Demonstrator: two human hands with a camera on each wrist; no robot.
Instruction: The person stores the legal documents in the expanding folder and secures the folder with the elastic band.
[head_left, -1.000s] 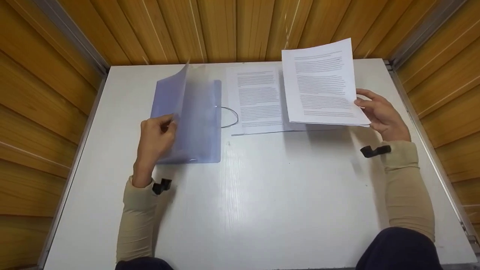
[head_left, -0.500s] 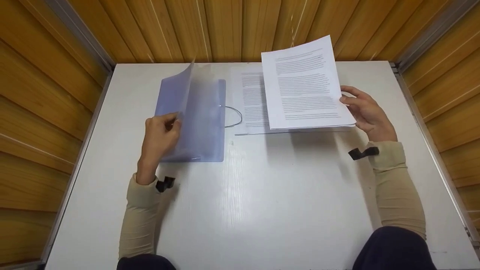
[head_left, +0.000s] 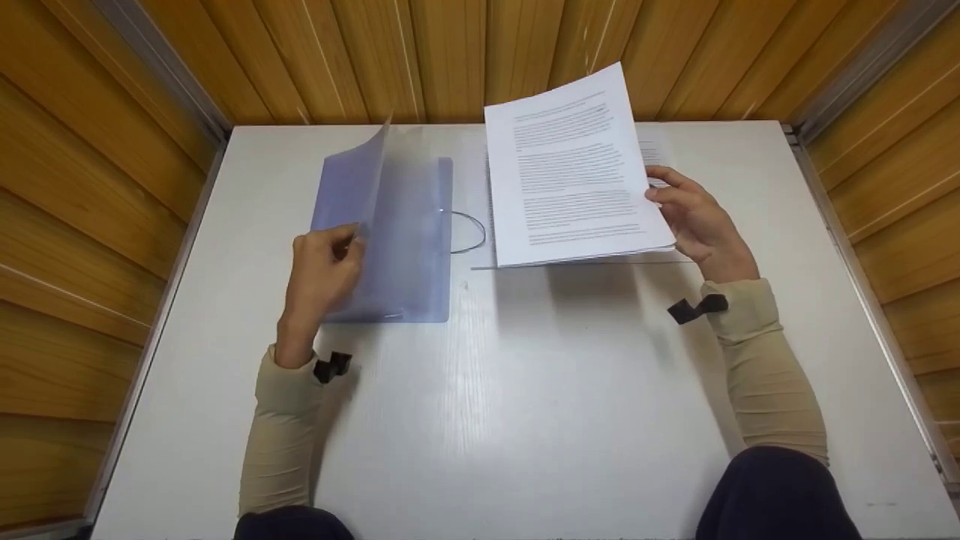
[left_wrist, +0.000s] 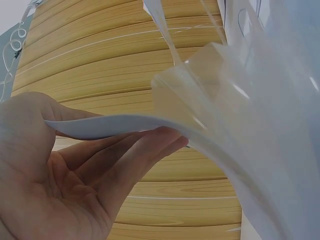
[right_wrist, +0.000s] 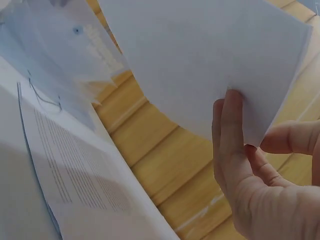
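A translucent blue document folder (head_left: 412, 262) lies on the left of the table with its cover raised. My left hand (head_left: 322, 262) pinches the edge of that cover; in the left wrist view the bent cover (left_wrist: 115, 125) runs between thumb and fingers, with clear sleeves (left_wrist: 195, 85) fanned beyond it. On the right, my right hand (head_left: 697, 217) pinches a thin stack of printed sheets (head_left: 574, 180) by its right edge, thumb in front and fingers behind. The stack is tilted up above the table, and the right wrist view shows its blank back (right_wrist: 210, 60).
A dark elastic loop (head_left: 471, 232) sticks out from the folder's right edge. Under the raised stack lie more printed papers (head_left: 476, 180), mostly covered, with a thin dark line along their near edge. Wood-panelled walls (head_left: 450, 60) stand behind and beside the white table (head_left: 480, 397).
My right hand has carried the stack of sheets leftward, closer to the folder, over the papers lying on the table. My left hand keeps its pinch on the raised cover.
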